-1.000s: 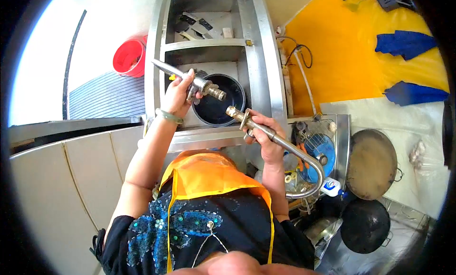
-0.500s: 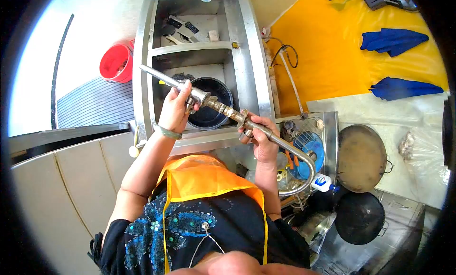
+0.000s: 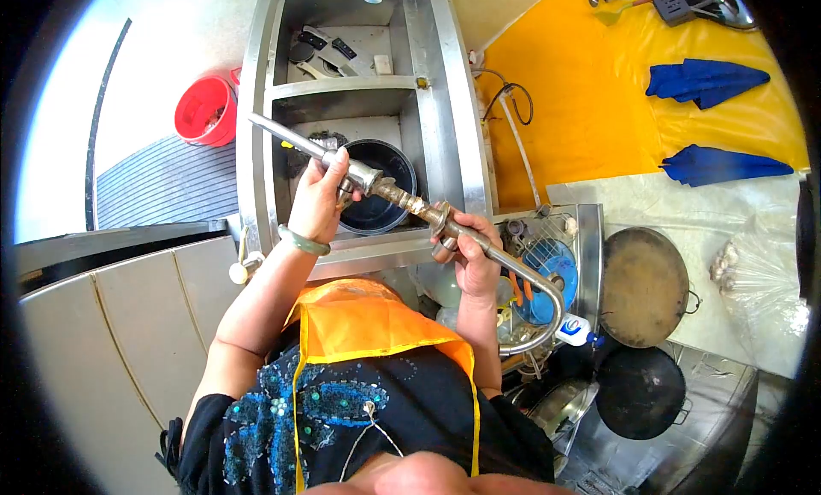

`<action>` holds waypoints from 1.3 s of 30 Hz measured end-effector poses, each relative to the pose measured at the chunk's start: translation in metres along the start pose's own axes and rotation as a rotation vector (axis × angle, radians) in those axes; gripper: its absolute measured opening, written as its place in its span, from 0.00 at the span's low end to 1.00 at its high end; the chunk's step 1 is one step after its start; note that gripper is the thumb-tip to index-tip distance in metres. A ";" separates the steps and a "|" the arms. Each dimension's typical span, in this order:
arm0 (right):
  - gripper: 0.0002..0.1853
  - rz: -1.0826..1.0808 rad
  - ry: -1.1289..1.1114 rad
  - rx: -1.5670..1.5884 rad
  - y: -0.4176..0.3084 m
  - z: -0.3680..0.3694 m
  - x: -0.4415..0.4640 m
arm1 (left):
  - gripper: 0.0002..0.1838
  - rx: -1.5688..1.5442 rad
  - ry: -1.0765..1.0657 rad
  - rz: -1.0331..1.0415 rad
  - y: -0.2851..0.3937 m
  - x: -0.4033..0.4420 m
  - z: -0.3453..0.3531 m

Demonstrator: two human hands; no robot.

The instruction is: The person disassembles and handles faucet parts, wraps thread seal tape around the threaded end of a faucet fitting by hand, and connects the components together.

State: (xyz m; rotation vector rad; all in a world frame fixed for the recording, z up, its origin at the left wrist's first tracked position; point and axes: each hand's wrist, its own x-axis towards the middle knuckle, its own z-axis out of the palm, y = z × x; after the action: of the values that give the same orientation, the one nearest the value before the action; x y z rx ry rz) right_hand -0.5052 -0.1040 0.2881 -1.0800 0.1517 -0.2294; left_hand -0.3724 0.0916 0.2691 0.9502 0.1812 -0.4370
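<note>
Both my hands hold a long metal faucet slantwise over the double steel sink. My left hand is closed round its valve body near the straight pipe end. My right hand grips it below a round flange, beside a short side stub. From there the pipe runs into a curved spout that bends back under my right forearm. Brownish, whitish residue coats the threaded middle between my hands. Below the faucet, a black basin stands in the nearer sink compartment, partly hidden by my left hand and the faucet.
Knives and a pale block lie in the far compartment. A red bucket stands left of the sink. To the right are a wire rack, a blue basin, a white bottle, a large brown pan and a black wok.
The surroundings have shifted slightly left in view. My hands keep nearly the same hold on the faucet, which has hardly moved.
</note>
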 end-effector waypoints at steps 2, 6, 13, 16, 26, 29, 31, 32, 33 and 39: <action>0.13 0.004 -0.002 -0.006 0.000 -0.002 -0.001 | 0.12 -0.017 0.006 0.009 0.001 -0.002 0.003; 0.13 0.019 0.002 -0.009 0.000 -0.002 -0.003 | 0.11 -0.010 0.004 0.023 0.000 -0.004 0.002; 0.18 0.058 0.015 -0.050 0.005 -0.009 -0.006 | 0.10 0.019 -0.011 0.004 -0.004 -0.007 0.000; 0.18 0.088 0.038 0.134 0.011 -0.022 -0.009 | 0.10 -0.025 -0.012 -0.008 -0.006 -0.009 0.003; 0.30 0.199 -0.052 0.856 0.012 -0.046 -0.015 | 0.10 -0.041 -0.002 -0.141 -0.009 -0.010 -0.014; 0.30 0.211 -0.060 0.923 0.013 -0.046 -0.016 | 0.10 0.122 0.018 -0.119 -0.005 -0.007 -0.027; 0.27 0.248 -0.014 0.886 0.007 -0.041 -0.018 | 0.11 0.277 0.031 -0.120 -0.005 -0.001 -0.042; 0.26 0.270 0.006 0.871 0.004 -0.041 -0.019 | 0.12 0.379 0.001 -0.118 -0.002 0.000 -0.049; 0.25 0.261 0.037 0.785 0.007 -0.046 -0.023 | 0.12 0.514 0.003 -0.103 -0.005 0.004 -0.060; 0.18 0.182 0.057 0.421 0.003 -0.046 -0.039 | 0.23 1.374 0.023 0.063 -0.042 0.025 -0.123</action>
State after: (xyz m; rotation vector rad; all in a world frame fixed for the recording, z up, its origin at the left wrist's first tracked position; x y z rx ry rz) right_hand -0.5533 -0.1317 0.2651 -0.6366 0.2398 -0.1205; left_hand -0.3636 0.1641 0.1581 2.2983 -0.1767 -0.4734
